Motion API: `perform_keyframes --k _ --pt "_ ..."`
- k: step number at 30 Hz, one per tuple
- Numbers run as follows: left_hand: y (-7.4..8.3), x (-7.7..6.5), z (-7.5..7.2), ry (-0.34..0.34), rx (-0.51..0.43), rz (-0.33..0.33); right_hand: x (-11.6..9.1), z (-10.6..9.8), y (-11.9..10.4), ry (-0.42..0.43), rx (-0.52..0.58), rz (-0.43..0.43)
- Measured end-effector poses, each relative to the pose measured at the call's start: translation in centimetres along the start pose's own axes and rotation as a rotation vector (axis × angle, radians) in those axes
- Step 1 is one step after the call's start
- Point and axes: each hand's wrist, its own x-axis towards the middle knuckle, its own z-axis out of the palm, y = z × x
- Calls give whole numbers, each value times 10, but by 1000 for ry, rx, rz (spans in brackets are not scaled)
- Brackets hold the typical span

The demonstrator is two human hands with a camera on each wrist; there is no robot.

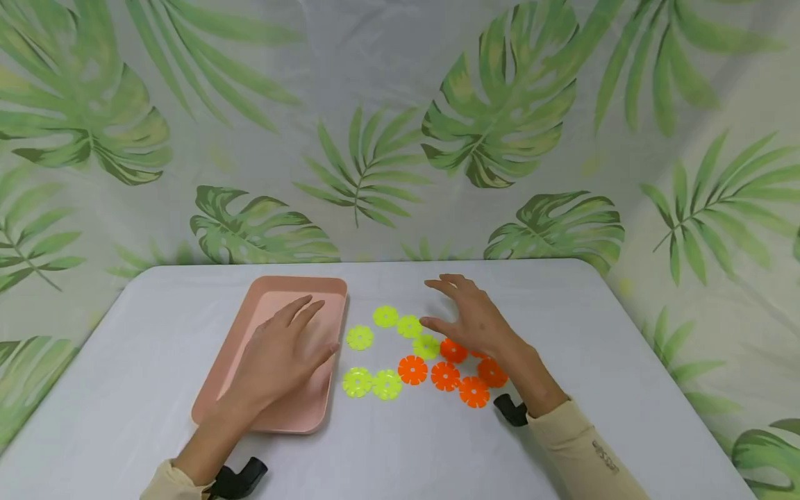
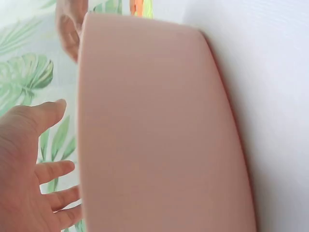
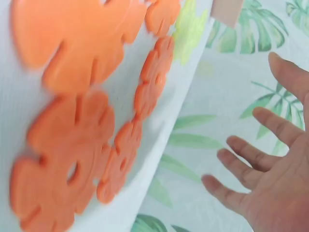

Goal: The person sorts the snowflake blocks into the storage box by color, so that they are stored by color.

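Observation:
My left hand (image 1: 275, 357) hovers over the pink tray (image 1: 259, 421), fingers spread and holding nothing. In the left wrist view the tray's outer side wall (image 2: 154, 121) fills the middle, with the left hand (image 2: 34, 169) beyond its rim. My right hand (image 1: 475, 316) is above the flower discs at the right, fingers apart and nothing in them. Several flat orange flower discs (image 1: 445, 376) lie below its wrist, some partly hidden by it. Several yellow-green flower discs (image 1: 360, 338) lie between the tray and the orange ones. The right wrist view shows notched orange discs (image 3: 72, 164) close up beside the right hand (image 3: 275, 169).
A white cloth-covered table (image 1: 387, 458) carries everything. Behind it hangs a leaf-patterned curtain (image 1: 381, 243). Black wrist mounts (image 1: 240, 479) stick out at both sleeves (image 1: 581, 444).

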Motion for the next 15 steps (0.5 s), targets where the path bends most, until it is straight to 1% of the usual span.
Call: perform_keyframes --k 5,8,11,15 --pt "-15 -9 -12 -18 -42 -32 4 5 -2 -67 180 -3" --pt "-23 -15 -17 -15 -71 -36 7 10 -2 -99 259 1" --pt "-28 -20 -20 -12 -92 -45 11 16 -1 -127 302 7" --pt "-34 -25 -22 -21 -102 -71 13 23 1 -153 316 17"
